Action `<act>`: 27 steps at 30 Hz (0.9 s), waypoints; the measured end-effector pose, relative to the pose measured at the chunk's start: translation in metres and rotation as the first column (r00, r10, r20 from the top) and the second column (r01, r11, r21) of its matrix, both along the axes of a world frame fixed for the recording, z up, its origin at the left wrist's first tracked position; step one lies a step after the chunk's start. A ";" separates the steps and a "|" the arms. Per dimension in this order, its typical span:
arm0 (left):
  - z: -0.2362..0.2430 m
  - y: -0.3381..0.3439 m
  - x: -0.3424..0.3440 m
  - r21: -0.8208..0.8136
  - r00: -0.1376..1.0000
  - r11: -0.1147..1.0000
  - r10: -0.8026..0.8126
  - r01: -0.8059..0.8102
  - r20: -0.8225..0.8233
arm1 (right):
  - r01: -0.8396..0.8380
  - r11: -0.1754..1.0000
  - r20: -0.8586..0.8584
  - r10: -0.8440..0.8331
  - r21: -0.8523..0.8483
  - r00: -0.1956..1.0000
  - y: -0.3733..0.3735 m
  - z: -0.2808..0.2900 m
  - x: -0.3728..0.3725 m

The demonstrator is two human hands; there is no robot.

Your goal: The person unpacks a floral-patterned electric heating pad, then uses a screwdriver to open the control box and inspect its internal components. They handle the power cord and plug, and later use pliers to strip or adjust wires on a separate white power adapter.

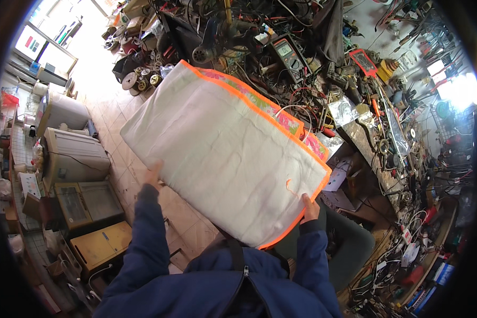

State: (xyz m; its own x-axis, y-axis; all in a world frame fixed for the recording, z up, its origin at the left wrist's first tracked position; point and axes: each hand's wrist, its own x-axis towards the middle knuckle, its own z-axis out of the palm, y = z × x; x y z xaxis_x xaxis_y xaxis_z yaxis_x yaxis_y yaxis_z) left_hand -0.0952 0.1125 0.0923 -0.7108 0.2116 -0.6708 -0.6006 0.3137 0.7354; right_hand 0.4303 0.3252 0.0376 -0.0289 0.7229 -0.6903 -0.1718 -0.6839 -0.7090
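A large folded blanket [222, 153], off-white on its plain side, spreads out in front of my body. Bright orange binding runs along its edge, and a flowered pink and green side [265, 103] peeks out at the far edge. My right hand [310, 208] pinches the near right corner, thumb on top and the other fingers underneath. An orange thread [289, 184] lies on the cloth close to that thumb. At the near left edge is my left hand [153, 176], smeared by motion; its fingers cannot be made out clearly.
Beyond the blanket, a cluttered workbench [373, 153] holds a multimeter [290, 57], tools and tangled wires. A dark green chair [350, 241] stands at my right. Boxy appliances [74, 156] and a yellow cabinet [102, 244] line the left side of the tiled floor [124, 124].
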 end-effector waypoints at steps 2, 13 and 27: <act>-0.018 -0.006 0.015 0.072 0.996 0.997 -0.008 0.015 -0.092 | -0.025 0.999 0.019 0.026 -0.023 0.999 -0.017 0.013 -0.007; -0.047 0.042 -0.119 -0.017 0.949 0.981 -0.190 0.192 -0.251 | -0.424 0.887 0.150 0.452 -0.183 0.879 -0.089 0.020 -0.058; 0.004 0.104 0.156 -0.624 0.246 0.701 -0.710 0.346 -0.660 | -0.946 0.049 0.740 0.611 0.321 0.282 0.082 0.083 -0.169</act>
